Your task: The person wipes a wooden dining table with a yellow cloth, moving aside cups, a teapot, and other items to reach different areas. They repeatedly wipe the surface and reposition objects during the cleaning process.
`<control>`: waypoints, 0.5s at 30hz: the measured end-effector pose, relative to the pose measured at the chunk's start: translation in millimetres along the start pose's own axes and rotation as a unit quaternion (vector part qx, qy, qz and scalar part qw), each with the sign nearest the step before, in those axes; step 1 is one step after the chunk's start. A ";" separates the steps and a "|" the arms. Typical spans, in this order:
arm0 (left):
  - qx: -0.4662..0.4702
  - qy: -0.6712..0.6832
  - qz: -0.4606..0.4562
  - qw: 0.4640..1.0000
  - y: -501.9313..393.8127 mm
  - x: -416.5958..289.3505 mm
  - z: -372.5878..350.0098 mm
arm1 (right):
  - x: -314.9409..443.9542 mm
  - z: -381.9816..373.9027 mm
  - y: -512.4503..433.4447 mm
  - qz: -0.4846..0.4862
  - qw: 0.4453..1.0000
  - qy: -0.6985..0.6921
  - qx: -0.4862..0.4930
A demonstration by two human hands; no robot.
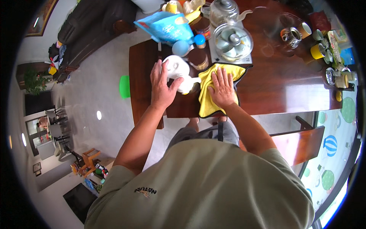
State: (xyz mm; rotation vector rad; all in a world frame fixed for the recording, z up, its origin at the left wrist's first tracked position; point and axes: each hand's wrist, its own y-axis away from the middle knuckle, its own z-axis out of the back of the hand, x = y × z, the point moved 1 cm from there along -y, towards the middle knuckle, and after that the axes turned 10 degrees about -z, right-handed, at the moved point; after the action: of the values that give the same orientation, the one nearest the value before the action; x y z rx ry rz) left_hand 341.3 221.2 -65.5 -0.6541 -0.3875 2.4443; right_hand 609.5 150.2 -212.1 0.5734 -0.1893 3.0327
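Note:
My left hand is curved around the left side of a white lidded pot or dispenser, thumb and fingers against it. My right hand lies flat, fingers spread, on a yellow cloth with a dark border, which rests at the near edge of the dark wooden table. Just beyond the white vessel stand a jar with a brown lid, a container with a pale blue lid and a small bottle with a blue cap.
Beyond the cloth are a glass bowl of cups with a lid and a glass teapot. A blue plastic pouch stands at the far left. Mugs, one of them yellow, line the right side. A wooden bench is at lower right.

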 end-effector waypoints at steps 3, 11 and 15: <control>0.015 -0.024 0.024 0.999 32.1 41.6 24.1 | 17.1 -1.4 45.7 0.053 0.997 -0.009 0.050; 0.051 0.188 0.191 0.962 71.7 146.4 16.4 | 118.1 -30.6 117.2 0.218 0.965 -0.073 0.123; 0.112 0.169 0.107 0.973 75.0 159.1 4.1 | 165.2 -49.4 92.6 0.181 0.965 -0.098 0.161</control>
State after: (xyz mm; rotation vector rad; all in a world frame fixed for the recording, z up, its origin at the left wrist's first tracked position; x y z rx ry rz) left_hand 191.2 256.0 -150.5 -1.0334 0.0989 2.4611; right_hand 431.5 69.1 -207.5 0.9627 0.2255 3.3812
